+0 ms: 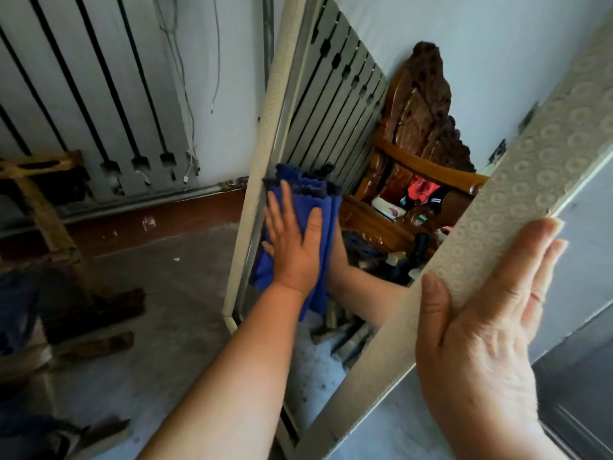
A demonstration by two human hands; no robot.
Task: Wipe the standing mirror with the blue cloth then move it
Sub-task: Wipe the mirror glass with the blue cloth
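The standing mirror (414, 34) has a cream patterned frame and leans tilted across the middle and right of the head view. Its glass reflects a radiator, a carved wooden chair and my own arm. My left hand (292, 240) lies flat with spread fingers on the folded blue cloth (318, 200), pressing it against the glass close to the frame's left edge. My right hand (481, 330) grips the frame's right side, thumb on the front face and fingers behind it.
A grey radiator (99, 104) with hanging cables covers the wall at left. A wooden stand (43, 207) and dark clutter sit on the concrete floor at lower left. A grey panel (577, 293) stands behind the mirror at right.
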